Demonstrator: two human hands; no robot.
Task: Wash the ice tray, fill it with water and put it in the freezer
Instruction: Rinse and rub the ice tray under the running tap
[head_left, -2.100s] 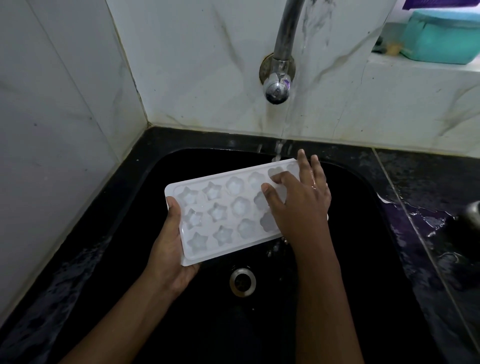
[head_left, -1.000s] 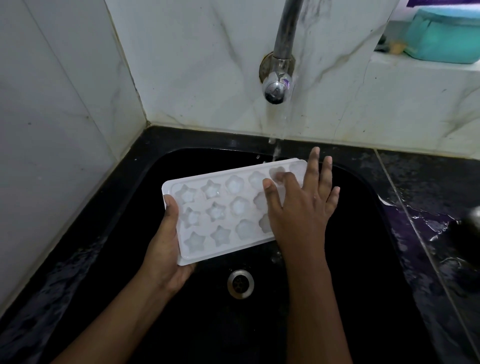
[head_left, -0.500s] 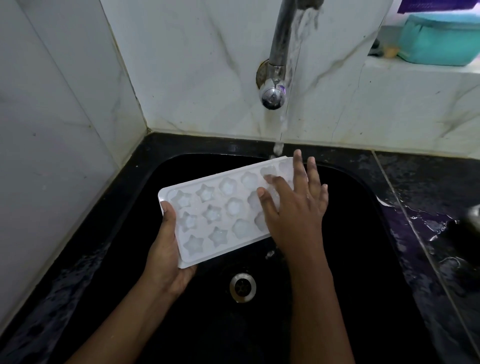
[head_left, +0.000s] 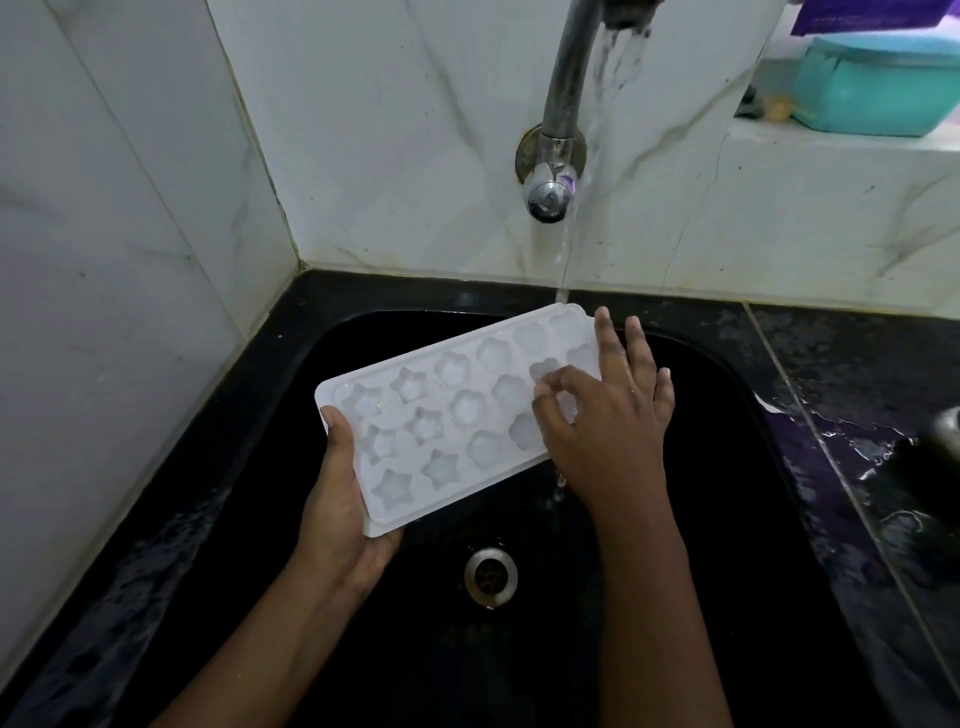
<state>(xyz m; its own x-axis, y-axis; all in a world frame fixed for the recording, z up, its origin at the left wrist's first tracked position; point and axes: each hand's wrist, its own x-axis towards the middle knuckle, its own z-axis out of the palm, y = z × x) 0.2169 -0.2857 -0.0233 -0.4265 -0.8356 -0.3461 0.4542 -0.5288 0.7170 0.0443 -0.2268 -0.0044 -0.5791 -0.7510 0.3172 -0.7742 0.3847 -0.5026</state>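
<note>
A white ice tray (head_left: 457, 415) with star-shaped and flower-shaped moulds is held above a black sink (head_left: 727, 395), tilted so that its far right corner is higher and sits just under the stream of water (head_left: 566, 244) that falls from the metal tap (head_left: 558, 104) on the marble wall (head_left: 395, 130). The left hand (head_left: 340, 499) holds the near left corner of the tray: the thumb lies on the top of the rim and the palm and other fingers are closed under the edge. The right hand (head_left: 608, 415) rests on the right part of the tray with the fingers a little spread; the thumb and the forefinger are bent down into the moulds, and the other fingers reach over the far right edge. Drops of water hang and fall from the lower edge of the tray near the right wrist. Below the tray, the round metal drain (head_left: 491, 577) is in the bottom of the sink. The black counter (head_left: 857, 415) at the right is wet. A teal container (head_left: 878, 85) stands on a ledge at the top right.
</note>
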